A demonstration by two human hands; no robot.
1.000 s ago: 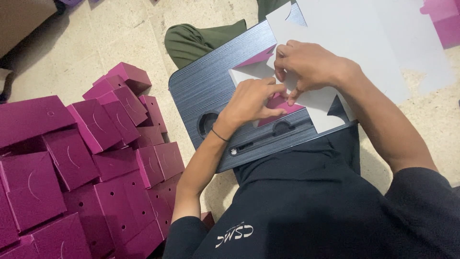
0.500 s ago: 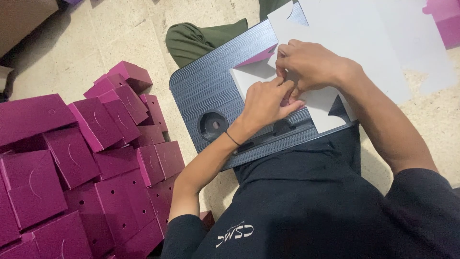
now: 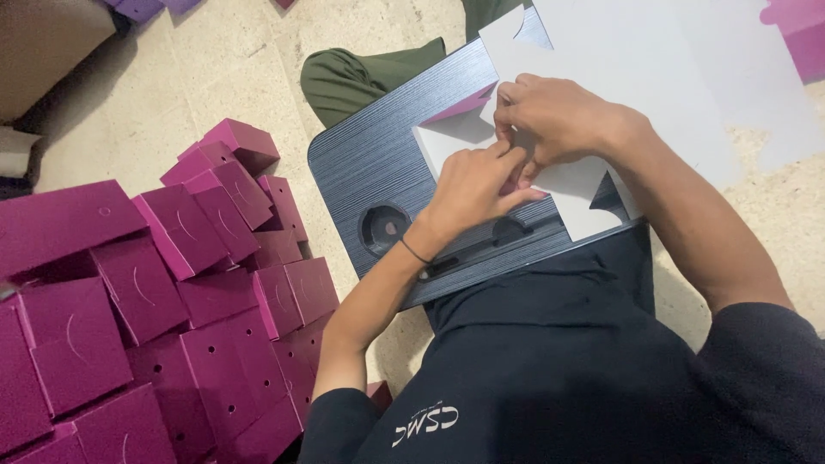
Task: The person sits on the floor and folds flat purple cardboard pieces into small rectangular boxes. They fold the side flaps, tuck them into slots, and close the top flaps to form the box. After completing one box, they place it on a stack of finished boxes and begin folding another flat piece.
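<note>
Both hands work a flat piece of card (image 3: 567,185), white on the upper face and magenta on the underside, which lies on a dark ribbed lap tray (image 3: 369,167) that serves as the bench, across the person's legs. The right hand (image 3: 559,116) is pinched on the far edge of the card with fingers curled down. The left hand (image 3: 477,185) lies just near of it, fingers together and pressed on the same fold; the two hands touch.

To do this fold well, it seems best to keep the left hand flat as an anchor along the crease while the right hand turns the flap over squarely, so that the line stays straight and the card does not slide on the ribbed surface.

A round recess (image 3: 384,228) and a long slot (image 3: 516,236) are in the near part of the tray, close to the card's near corner; that corner could catch there. Larger white sheets (image 3: 670,60) lie far right, partly under the work. To the left, well apart on the floor (image 3: 215,69), a heap of finished magenta boxes (image 3: 172,292) crowds the left elbow's side.
</note>
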